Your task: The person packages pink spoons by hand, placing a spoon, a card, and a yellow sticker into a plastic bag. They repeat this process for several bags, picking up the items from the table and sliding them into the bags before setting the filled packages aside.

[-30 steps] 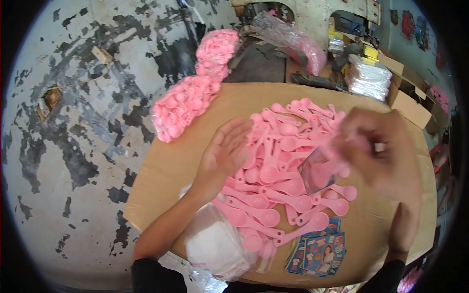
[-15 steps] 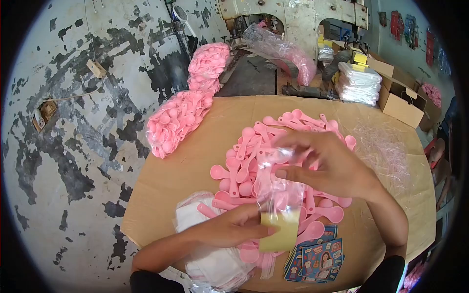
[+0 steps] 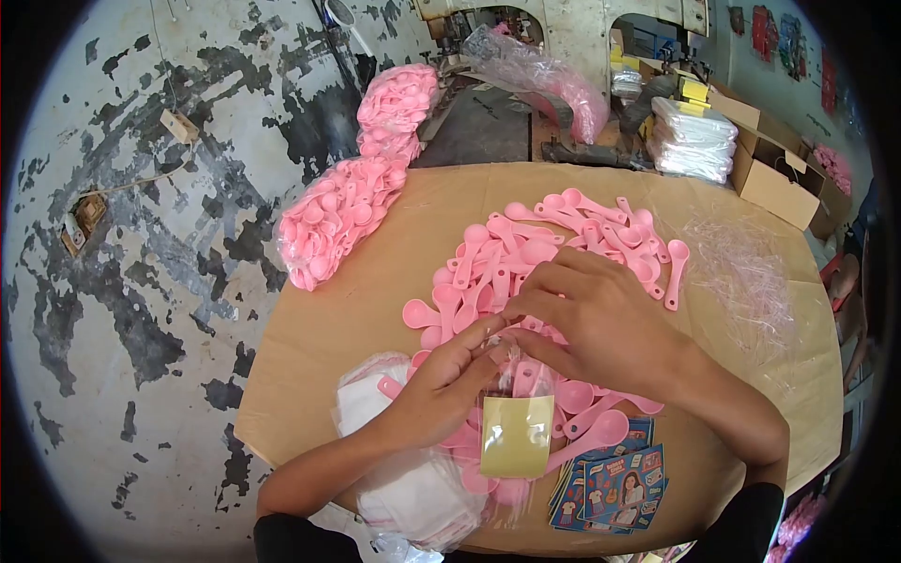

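My left hand (image 3: pixel 441 389) and my right hand (image 3: pixel 605 324) meet over the table, fingers closed on the top of a clear plastic bag (image 3: pixel 508 373). Inside the bag are something pink and a yellow card (image 3: pixel 518 437) near its lower end. The pinched edge is mostly hidden by my fingertips. Beneath and beyond both hands lies a heap of pink measuring spoons (image 3: pixel 540 251). Left of the bag, under my left forearm, rests a stack of white plastic bags (image 3: pixel 418 493). Printed blue cards (image 3: pixel 624 490) lie in a pile to the right.
Bulging clear sacks of pink spoons (image 3: pixel 343 214) stand at the table's left edge. Clear plastic scraps (image 3: pixel 741 277) lie on the right. Behind the cardboard-covered table (image 3: pixel 310 375) are wrapped white packs (image 3: pixel 693 141) and an open carton (image 3: pixel 774 183). A person's limb shows at far right.
My right hand has come down and left to the bag's top. My left hand has moved up from the yellow card to the same edge, and both now pinch it.
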`<state>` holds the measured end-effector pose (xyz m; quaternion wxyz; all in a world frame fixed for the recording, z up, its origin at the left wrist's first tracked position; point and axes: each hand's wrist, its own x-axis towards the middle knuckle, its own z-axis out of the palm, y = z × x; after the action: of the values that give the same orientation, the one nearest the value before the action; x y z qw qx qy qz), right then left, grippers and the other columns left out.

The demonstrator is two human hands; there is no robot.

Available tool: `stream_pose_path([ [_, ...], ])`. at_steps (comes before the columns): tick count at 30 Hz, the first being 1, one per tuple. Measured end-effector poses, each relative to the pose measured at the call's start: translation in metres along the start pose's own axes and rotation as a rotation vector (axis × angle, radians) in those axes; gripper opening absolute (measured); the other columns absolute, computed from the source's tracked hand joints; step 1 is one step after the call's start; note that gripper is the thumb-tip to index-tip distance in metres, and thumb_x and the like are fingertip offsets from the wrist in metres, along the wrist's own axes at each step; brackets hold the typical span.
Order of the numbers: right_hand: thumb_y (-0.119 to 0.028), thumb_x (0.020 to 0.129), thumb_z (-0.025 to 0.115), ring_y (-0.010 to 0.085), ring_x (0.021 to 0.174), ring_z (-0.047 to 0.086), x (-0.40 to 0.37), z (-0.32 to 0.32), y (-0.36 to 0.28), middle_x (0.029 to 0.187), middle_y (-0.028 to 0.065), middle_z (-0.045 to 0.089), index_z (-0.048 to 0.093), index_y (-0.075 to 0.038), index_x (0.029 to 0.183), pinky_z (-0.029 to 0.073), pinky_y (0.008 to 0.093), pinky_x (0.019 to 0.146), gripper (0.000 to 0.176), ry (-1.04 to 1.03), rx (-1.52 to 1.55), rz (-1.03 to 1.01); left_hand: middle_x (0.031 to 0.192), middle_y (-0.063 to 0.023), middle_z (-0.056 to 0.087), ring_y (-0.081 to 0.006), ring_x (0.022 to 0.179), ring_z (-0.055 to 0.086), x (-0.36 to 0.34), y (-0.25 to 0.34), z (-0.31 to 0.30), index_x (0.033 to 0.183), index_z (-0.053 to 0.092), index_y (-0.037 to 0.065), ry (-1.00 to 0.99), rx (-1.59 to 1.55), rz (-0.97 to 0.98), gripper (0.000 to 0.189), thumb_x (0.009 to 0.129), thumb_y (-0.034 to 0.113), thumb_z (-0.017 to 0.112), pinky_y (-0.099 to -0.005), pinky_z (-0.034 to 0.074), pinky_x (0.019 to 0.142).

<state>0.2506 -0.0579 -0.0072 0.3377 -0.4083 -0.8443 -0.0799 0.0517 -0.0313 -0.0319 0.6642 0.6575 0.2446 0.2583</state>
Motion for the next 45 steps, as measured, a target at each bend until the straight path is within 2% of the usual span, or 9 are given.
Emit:
stream_pose_path([
  [8,-0.02,0.073,0.071,0.0212,0.079,0.058,-0.001,0.002,0.003,0.075,0.0038,0.061,0.067,-0.008,0.079,0.048,0.0358,0.07,0.014,-0.071,-0.102,0.002,0.073,0.0001,0.049,-0.0086,0.068,0.05,-0.002,-0.005,-0.005,0.146,0.027,0.001,-0.088,0.256,-0.071,0.049,0.102,0.015,0.042,-0.0261,0.044,0.062],
  [20,-0.017,0.066,0.071,0.0225,0.074,0.058,-0.006,0.004,0.006,0.067,0.0058,0.06,0.061,-0.007,0.067,0.047,0.0368,0.072,0.015,-0.184,-0.034,-0.014,0.077,0.0022,0.049,-0.0039,0.066,0.043,-0.001,-0.003,-0.009,0.133,0.043,0.001,-0.194,0.515,-0.123,0.036,0.097,0.003,0.041,-0.0231,0.036,0.055],
  [23,-0.015,0.067,0.07,0.0246,0.067,0.059,-0.007,0.008,0.009,0.065,0.0086,0.06,0.059,-0.005,0.067,0.048,0.038,0.066,0.014,-0.164,0.018,0.035,0.067,-0.0126,0.046,-0.011,0.06,0.045,-0.002,-0.011,-0.006,0.122,0.048,-0.002,-0.177,0.569,0.006,0.027,0.096,0.002,0.042,-0.0297,0.039,0.054],
  [29,-0.006,0.073,0.062,0.0092,0.064,0.056,0.008,-0.042,0.018,0.067,0.0052,0.058,0.055,0.0,0.073,0.045,0.0253,0.058,0.009,0.051,0.23,0.39,0.108,-0.0141,0.064,-0.0129,0.077,0.062,-0.007,-0.008,-0.006,0.148,0.024,0.005,0.044,0.076,0.114,0.051,0.099,0.004,0.038,-0.0227,0.05,0.072],
  [35,-0.003,0.074,0.058,0.008,0.065,0.056,-0.03,-0.15,0.101,0.069,0.0036,0.059,0.061,0.001,0.077,0.046,0.0239,0.061,0.005,-0.244,0.688,0.58,0.131,-0.0204,0.053,-0.0245,0.105,0.063,0.012,-0.004,-0.019,0.143,0.028,-0.002,0.108,-0.261,0.032,0.048,0.101,0.018,0.038,-0.0356,0.055,0.086],
  [38,0.0,0.076,0.061,0.0207,0.073,0.066,-0.085,-0.141,0.181,0.078,0.0092,0.067,0.066,0.001,0.085,0.051,0.0324,0.068,0.011,-0.366,-0.125,0.812,0.125,-0.0167,0.057,-0.0221,0.103,0.064,0.014,-0.008,-0.024,0.138,0.037,-0.005,0.142,-0.376,-0.04,0.044,0.101,0.019,0.041,-0.0343,0.055,0.085],
  [39,0.003,0.077,0.058,0.0282,0.081,0.067,-0.128,-0.128,0.221,0.084,0.0114,0.07,0.068,-0.001,0.09,0.052,0.0353,0.075,0.017,-0.056,-0.833,0.437,0.122,-0.0141,0.059,-0.02,0.101,0.064,0.014,-0.008,-0.026,0.136,0.041,-0.005,0.141,-0.421,-0.062,0.042,0.101,0.02,0.041,-0.0328,0.055,0.085],
  [42,0.01,0.076,0.048,0.0311,0.089,0.066,-0.099,-0.145,0.204,0.091,0.0159,0.069,0.068,-0.004,0.1,0.051,0.0392,0.082,0.034,0.034,-0.574,0.744,0.117,-0.0121,0.061,-0.0188,0.1,0.064,0.013,-0.012,-0.029,0.133,0.044,-0.006,0.137,-0.417,-0.086,0.04,0.1,0.018,0.042,-0.0335,0.054,0.086],
  [45,-0.001,0.085,0.05,0.0229,0.087,0.066,-0.066,-0.141,0.169,0.097,0.013,0.069,0.064,-0.004,0.112,0.051,0.0337,0.08,0.031,0.157,-0.29,0.557,0.119,-0.0127,0.06,-0.019,0.101,0.064,0.012,-0.008,-0.027,0.132,0.046,-0.006,0.06,-0.39,-0.076,0.04,0.1,0.018,0.041,-0.0338,0.053,0.088],
])
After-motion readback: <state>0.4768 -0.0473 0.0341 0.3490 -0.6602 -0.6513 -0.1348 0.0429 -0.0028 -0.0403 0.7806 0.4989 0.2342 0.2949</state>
